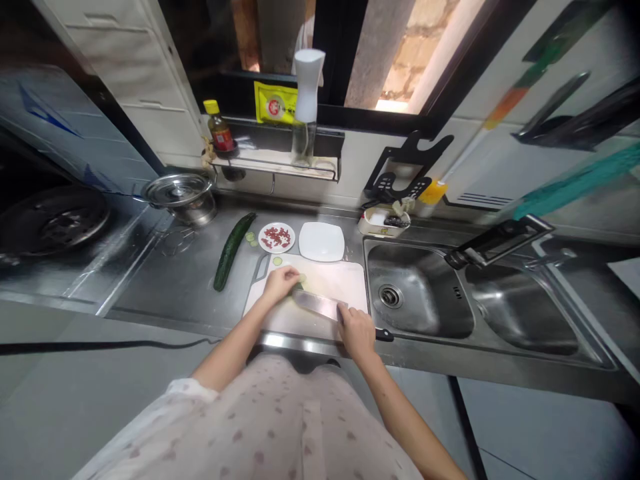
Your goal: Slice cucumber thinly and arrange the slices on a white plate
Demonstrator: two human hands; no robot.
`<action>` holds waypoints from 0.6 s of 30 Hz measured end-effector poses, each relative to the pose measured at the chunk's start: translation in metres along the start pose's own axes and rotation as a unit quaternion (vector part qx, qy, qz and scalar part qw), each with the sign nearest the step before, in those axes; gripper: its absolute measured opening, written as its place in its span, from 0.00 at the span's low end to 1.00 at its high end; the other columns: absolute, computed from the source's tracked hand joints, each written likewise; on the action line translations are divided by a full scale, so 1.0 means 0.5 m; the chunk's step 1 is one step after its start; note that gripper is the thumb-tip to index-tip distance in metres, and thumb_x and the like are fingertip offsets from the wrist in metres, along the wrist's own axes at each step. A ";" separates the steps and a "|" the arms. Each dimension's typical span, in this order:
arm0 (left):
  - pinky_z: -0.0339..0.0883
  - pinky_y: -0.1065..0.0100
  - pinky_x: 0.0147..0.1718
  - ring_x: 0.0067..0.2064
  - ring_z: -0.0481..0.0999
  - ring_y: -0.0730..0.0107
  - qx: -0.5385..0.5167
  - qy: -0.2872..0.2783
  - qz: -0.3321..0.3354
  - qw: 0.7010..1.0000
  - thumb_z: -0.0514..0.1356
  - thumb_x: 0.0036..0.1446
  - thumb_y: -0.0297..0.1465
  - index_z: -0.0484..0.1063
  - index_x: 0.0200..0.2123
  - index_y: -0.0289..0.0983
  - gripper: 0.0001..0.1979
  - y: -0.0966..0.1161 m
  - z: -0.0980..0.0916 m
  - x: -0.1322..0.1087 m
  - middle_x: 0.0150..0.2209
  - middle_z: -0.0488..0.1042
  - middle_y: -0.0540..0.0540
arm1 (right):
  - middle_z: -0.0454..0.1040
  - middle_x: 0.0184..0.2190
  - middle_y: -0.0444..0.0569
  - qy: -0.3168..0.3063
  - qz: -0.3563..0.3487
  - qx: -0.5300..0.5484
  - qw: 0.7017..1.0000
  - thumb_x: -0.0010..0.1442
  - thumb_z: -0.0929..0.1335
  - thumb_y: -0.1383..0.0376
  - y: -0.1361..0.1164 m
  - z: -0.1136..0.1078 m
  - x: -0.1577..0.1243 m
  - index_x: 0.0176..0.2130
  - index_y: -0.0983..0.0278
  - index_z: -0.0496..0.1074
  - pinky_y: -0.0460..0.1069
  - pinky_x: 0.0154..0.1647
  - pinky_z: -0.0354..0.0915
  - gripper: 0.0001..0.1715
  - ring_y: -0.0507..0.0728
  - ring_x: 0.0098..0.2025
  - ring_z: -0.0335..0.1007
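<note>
On the white cutting board (345, 280), my left hand (280, 283) curls over a short piece of cucumber (299, 287) and pins it down. My right hand (356, 331) is wrapped round the black handle of a cleaver (320, 305), whose wide blade lies across the board with its tip against the cucumber piece. A pale slice (303, 277) lies beside my left fingers.
A whole cucumber (233, 249) and loose slices lie on the steel counter left of the board. Behind the board sit a small plate of red pieces (277, 237) and a white square plate (321, 241). A double sink (417, 293) is right; a steel pot (181, 195) back left.
</note>
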State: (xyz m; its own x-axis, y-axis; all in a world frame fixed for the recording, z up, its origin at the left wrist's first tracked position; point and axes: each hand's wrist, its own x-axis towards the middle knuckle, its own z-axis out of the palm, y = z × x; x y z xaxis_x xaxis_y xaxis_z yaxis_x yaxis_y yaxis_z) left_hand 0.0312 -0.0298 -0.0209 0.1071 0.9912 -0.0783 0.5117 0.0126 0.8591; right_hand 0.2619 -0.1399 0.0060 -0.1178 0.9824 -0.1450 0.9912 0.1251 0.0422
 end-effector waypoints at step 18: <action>0.63 0.68 0.41 0.40 0.74 0.65 0.150 0.126 -0.081 0.977 0.57 0.54 0.27 0.73 0.42 0.38 0.12 -0.133 -0.011 0.119 0.38 0.77 0.44 | 0.75 0.35 0.51 0.001 0.046 0.032 0.998 0.60 0.63 0.66 0.029 0.008 0.008 0.54 0.62 0.68 0.49 0.37 0.53 0.22 0.57 0.38 0.68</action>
State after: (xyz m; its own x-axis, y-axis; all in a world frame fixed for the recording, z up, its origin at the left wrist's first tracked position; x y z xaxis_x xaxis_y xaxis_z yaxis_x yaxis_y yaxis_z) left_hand -0.0014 0.0293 -0.0800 -0.1912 0.9807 -0.0414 0.7350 0.1710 0.6561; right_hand 0.2759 -0.1348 0.0023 -0.0255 0.9896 -0.1414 0.9997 0.0246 -0.0079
